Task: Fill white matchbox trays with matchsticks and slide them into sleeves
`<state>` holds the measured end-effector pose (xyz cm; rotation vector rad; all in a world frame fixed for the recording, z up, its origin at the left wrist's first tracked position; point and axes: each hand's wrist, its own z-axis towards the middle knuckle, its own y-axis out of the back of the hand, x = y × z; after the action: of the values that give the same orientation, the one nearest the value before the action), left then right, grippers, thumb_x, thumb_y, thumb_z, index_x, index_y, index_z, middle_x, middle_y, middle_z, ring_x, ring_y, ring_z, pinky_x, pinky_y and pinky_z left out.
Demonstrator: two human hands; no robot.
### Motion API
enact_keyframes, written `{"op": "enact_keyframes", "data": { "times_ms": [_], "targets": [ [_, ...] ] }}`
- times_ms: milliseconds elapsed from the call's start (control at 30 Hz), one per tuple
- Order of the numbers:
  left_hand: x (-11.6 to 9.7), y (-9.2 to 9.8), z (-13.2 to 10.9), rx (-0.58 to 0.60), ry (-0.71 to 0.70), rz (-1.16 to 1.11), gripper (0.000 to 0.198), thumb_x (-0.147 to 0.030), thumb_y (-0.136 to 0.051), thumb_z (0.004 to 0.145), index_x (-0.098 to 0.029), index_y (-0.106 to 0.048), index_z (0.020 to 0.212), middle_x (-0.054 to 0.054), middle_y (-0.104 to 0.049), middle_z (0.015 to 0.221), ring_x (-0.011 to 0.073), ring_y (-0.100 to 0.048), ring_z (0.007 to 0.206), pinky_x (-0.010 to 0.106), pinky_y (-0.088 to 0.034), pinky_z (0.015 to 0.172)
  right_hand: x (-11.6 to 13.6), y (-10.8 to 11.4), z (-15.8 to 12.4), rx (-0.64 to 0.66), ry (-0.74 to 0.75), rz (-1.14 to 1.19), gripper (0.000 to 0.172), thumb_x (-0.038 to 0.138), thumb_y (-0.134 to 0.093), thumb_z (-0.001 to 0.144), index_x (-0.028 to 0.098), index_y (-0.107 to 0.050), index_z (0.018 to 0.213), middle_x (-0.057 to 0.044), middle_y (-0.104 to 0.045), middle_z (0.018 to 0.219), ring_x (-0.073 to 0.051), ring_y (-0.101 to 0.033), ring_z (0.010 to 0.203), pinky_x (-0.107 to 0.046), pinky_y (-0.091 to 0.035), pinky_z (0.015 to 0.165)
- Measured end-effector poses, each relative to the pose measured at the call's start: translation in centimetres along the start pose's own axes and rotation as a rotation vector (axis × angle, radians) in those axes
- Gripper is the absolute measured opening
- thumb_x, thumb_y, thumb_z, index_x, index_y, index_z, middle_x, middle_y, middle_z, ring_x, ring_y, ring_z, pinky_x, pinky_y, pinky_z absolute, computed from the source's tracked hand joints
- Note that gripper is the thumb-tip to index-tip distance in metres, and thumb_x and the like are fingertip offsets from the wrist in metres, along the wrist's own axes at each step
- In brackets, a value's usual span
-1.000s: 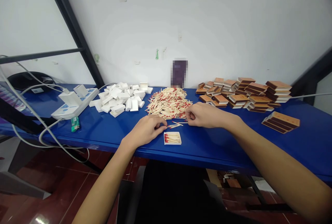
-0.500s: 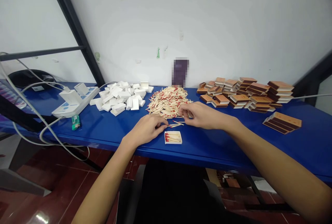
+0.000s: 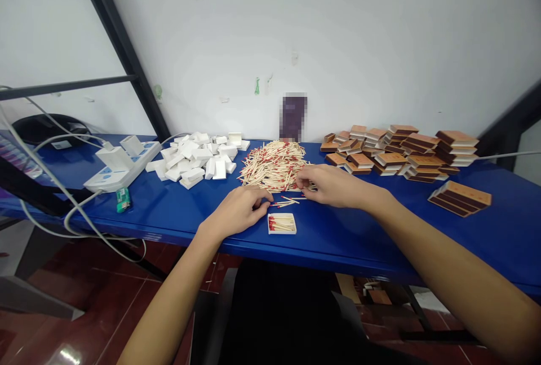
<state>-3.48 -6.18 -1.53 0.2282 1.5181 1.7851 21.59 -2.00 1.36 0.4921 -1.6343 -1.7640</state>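
A pile of red-tipped matches [image 3: 273,168] lies on the blue table. My left hand [image 3: 236,210] rests on the tabletop in front of it, fingers loosely bent and a gap showing between thumb and index finger. Several loose matches [image 3: 289,201] lie just right of its fingertips. My right hand [image 3: 323,185] is at the pile's right front edge, thumb and index finger pinched on what looks like a match, partly hidden by the fingers. Nearer the table's front edge sits a small white matchbox tray [image 3: 282,232], partly filled with matches, their heads to the left.
Empty white matchbox trays [image 3: 198,156] are heaped at the left. Brown matchbox sleeves [image 3: 389,151] are stacked at the back right, with another group [image 3: 460,199] nearer. A power strip [image 3: 122,170] with cables and a green packet [image 3: 123,200] lie far left.
My right hand has shifted slightly right along the pile's edge. The loose matches between my hands lie a little differently. My left hand and the white tray have hardly moved.
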Motion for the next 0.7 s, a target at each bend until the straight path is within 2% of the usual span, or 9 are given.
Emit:
{"op": "enact_keyframes", "data": {
  "times_ms": [200, 333, 700],
  "targets": [
    [0.1, 0.0, -0.1, -0.005, -0.001, -0.013, 0.016, -0.021, -0.052, 0.093, -0.019, -0.068, 0.095, -0.002, -0.057, 0.071, 0.0132, -0.052, 0.067, 0.026, -0.037, 0.066, 1.2, 0.5, -0.2, 0.104, -0.008, 0.026, 0.007, 0.024, -0.06, 0.083, 0.02, -0.065, 0.079, -0.003, -0.067, 0.083, -0.017, -0.056, 0.072, -0.028, -0.034, 0.062],
    [0.2, -0.1, 0.0, -0.007, 0.006, -0.024, 0.012, -0.02, -0.054, 0.092, -0.02, -0.066, 0.091, -0.003, -0.055, 0.069, 0.0121, -0.05, 0.065, 0.025, -0.035, 0.064, 1.2, 0.4, -0.1, 0.138, -0.032, 0.018, 0.007, 0.022, -0.06, 0.082, 0.02, -0.064, 0.076, -0.002, -0.068, 0.084, -0.016, -0.057, 0.073, -0.027, -0.035, 0.062],
    [0.3, -0.1, -0.1, 0.003, -0.018, -0.027, 0.014, -0.022, -0.053, 0.095, -0.02, -0.066, 0.091, -0.002, -0.056, 0.072, 0.0125, -0.05, 0.067, 0.025, -0.035, 0.065, 0.6, -1.3, 0.5, 0.037, 0.059, 0.045, 0.008, 0.016, -0.058, 0.084, 0.019, -0.064, 0.082, -0.003, -0.068, 0.084, -0.016, -0.058, 0.074, -0.026, -0.037, 0.065]
  ]
}}
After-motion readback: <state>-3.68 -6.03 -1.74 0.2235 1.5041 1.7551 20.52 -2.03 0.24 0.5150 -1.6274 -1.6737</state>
